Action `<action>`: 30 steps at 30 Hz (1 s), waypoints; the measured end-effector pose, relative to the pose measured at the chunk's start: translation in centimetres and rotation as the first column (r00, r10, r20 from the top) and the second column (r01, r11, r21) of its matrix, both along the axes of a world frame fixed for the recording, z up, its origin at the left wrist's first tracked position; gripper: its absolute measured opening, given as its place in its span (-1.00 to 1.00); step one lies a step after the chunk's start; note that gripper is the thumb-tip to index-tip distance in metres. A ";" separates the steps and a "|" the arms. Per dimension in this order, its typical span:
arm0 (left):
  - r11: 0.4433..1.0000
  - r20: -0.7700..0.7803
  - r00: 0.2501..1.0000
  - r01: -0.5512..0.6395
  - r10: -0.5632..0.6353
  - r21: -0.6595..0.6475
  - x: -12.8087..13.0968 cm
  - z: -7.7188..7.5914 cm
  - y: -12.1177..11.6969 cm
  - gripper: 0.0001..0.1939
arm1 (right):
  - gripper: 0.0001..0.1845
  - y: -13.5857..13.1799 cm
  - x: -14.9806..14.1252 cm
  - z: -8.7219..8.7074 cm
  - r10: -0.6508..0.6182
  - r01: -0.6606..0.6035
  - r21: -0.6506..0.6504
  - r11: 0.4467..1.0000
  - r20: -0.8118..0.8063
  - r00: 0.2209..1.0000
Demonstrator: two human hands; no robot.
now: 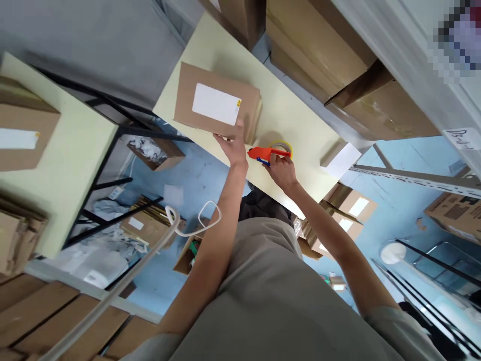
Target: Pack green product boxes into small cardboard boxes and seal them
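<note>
While the half-open left hand [235, 149] touched one box [248, 106] with one label [215, 104] near the left edge of the table [306, 133], the right hand [282, 172] gripped one tape gun [264, 152].

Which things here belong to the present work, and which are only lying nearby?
Apparently in use:
labelled box, touched by left hand
orange tape dispenser, in right hand

Apparently just nearby:
second box on the left table
printed box, far right

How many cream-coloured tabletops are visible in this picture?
2: one tabletop supports the box that the left hand touches; the other tabletop is on the picture's left side. More may be hidden.
</note>
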State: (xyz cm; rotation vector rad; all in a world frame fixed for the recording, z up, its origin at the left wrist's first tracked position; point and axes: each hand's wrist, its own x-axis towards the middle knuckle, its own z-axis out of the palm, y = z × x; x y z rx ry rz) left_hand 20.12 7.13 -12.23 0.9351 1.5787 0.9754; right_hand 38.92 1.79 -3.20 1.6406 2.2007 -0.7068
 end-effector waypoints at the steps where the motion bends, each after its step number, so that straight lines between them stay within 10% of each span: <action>1: 1.000 -0.010 1.000 -0.001 0.001 -0.001 -0.2 0.4 0.4 -0.21 | -0.36 0.0 -0.4 0.1 0.004 -0.004 -0.010 1.000 0.001 1.000; 12: 0.990 0.207 0.969 -0.123 0.135 -0.070 -7.5 4.4 2.0 0.34 | -0.54 -0.2 -8.5 1.3 0.087 -0.087 -0.003 0.996 -0.016 0.996; 21: 0.987 0.228 0.964 -0.112 0.135 -0.112 -7.2 3.5 2.2 0.30 | -0.45 -4.2 5.5 3.0 -0.120 0.130 -0.025 0.991 0.236 0.964; 30: 0.994 0.200 0.979 -0.013 0.034 -0.107 -7.4 4.2 2.4 0.26 | -0.29 9.0 6.5 -1.1 -0.130 0.085 0.243 0.966 0.174 0.976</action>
